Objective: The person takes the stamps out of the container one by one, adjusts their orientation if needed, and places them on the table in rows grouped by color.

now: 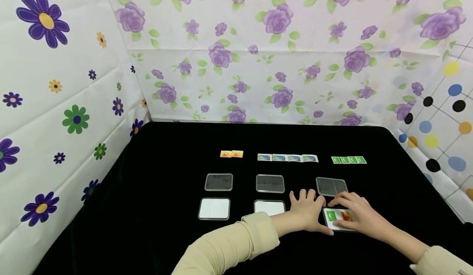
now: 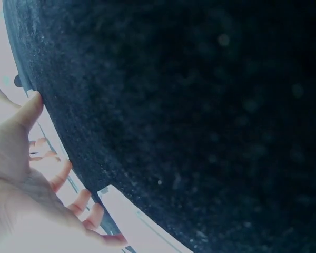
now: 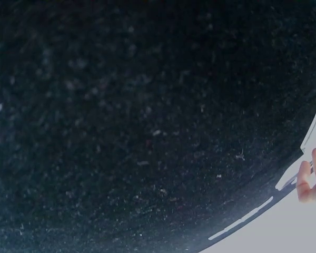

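A shallow clear-rimmed case with a white insert (image 1: pixel 339 211) lies at the right front of the black table, bearing a green picture card (image 1: pixel 331 216) and an orange picture card (image 1: pixel 346 216). My left hand (image 1: pixel 307 211) is spread at its left side, with index fingertip and thumb by the left corners. My right hand (image 1: pixel 363 215) arches over the right part, thumb across the white face near the orange card and index finger by the far edge. The right hand covers the case's right end. Both wrist views show fingers only at their margins.
Two more white-filled cases (image 1: pixel 214 208) lie leftward, one partly behind my left forearm. Three clear plastic trays (image 1: pixel 270 183) form a row behind. Farther back are two orange cards (image 1: pixel 231 154), a row of blue cards (image 1: pixel 287 158) and a row of green cards (image 1: pixel 349 160). Patterned curtains (image 1: pixel 255 74) surround the table.
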